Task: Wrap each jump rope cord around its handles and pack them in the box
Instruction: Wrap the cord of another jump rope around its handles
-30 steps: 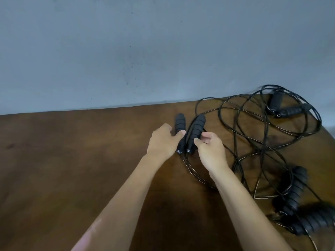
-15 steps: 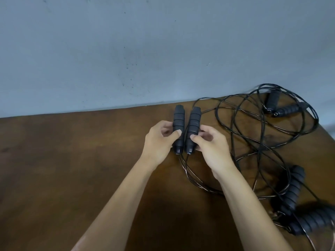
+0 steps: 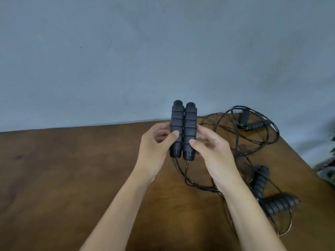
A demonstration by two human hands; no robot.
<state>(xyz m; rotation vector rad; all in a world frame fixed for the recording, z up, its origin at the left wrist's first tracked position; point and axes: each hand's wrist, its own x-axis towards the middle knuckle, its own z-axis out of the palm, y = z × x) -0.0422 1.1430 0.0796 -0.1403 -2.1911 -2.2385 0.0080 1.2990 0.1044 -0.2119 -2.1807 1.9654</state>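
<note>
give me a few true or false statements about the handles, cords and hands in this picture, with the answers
1. Both hands hold a pair of handles side by side, upright. True: the left hand grips one, the right hand the other.
2. The cord is already wound round the held handles. False: the cord hangs loose below them.
3. Two more handles lie on the table at the right. True.
4. A box stands on the table. False: no box is in view.
5. The far handles lie near the wall. True.
</note>
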